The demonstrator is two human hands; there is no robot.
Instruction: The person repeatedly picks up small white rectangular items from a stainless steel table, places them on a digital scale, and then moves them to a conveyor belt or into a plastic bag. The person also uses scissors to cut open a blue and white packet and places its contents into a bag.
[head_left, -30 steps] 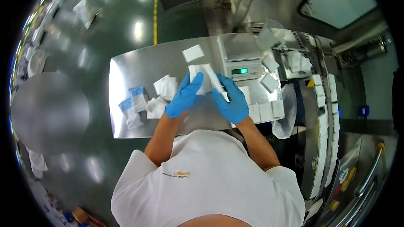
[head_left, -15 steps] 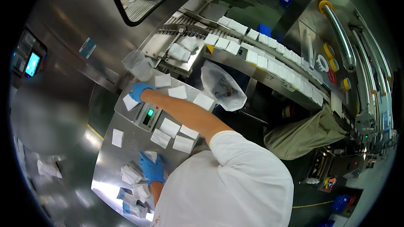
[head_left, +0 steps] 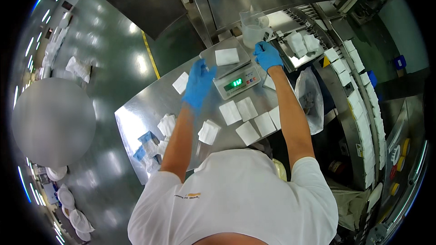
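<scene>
Upper centre: white packet (head_left: 227,56) on scale (head_left: 249,80); left hand (head_left: 199,82) left of it, right hand (head_left: 268,55) near jug (head_left: 253,34). Both hands' fingers: can't tell.

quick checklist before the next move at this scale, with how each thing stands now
1. White packet on the scale: ok.
2. Display lit: ok, glowing green.
3. Left hand clear of the scale: cannot tell, blurred near its left edge.
4. Right hand empty: cannot tell from this angle.
5. Clear jug upright: ok, standing behind the right hand.
</scene>
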